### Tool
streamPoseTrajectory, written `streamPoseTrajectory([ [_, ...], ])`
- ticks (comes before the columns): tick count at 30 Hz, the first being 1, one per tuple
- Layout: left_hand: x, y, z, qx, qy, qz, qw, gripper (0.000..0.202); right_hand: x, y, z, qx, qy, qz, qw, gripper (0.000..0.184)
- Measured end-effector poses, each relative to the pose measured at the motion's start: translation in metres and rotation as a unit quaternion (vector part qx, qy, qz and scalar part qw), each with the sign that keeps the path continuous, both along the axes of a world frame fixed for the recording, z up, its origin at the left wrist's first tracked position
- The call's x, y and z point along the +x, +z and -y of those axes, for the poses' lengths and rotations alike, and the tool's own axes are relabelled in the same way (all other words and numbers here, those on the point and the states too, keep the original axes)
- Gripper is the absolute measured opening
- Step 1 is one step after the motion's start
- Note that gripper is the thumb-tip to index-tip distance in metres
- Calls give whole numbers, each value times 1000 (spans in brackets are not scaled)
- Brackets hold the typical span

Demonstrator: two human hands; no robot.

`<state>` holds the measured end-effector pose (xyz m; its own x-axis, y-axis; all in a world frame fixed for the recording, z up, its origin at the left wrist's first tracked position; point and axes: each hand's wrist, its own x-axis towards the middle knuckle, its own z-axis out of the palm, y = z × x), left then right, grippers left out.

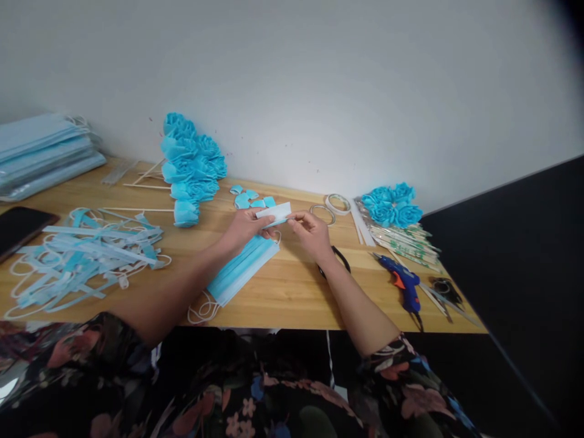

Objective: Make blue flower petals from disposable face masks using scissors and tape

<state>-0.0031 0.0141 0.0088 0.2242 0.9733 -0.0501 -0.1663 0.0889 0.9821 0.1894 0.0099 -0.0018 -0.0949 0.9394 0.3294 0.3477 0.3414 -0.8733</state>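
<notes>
My left hand (247,227) is closed on a small folded piece of mask fabric (275,210), white with a light blue edge, held just above the table. At the right end of that piece, the thumb and forefinger of my right hand (312,232) pinch its edge. Below my left hand lies a whole blue face mask (244,269), its ear loops toward me. Several cut blue petal pieces (246,199) are scattered behind my hands. A black loop-shaped handle (343,258) shows partly from under my right forearm.
Blue fabric roses on sticks (194,167) lie left, more roses (392,205) right by packed sticks (410,244). Tape rolls (338,204), a blue glue gun (402,277), cut mask strips (86,258), a phone (20,228) and stacked masks (45,155) are on the wooden table (292,298).
</notes>
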Motion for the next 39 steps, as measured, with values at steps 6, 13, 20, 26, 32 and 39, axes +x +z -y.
streamPoseTrajectory([
  [6,0,-5,-1,23,-27,-13,999,19,0,-2,-1,-9,-17,-2,1000,28],
  [13,-1,-7,-3,24,-49,5,999,45,0,-3,-2,2,-16,-10,1000,22],
  [20,0,-6,-1,45,-49,-34,997,28,-3,-1,0,10,-18,-6,1000,21],
  [26,0,-4,-1,49,-39,-40,997,25,-2,-2,0,2,-9,1,1000,21],
  [32,0,-2,0,56,-5,-73,996,20,-4,-3,-2,-4,19,-39,999,32],
  [39,2,-3,0,125,1,-122,985,23,-3,-1,-2,-45,57,-33,997,59],
])
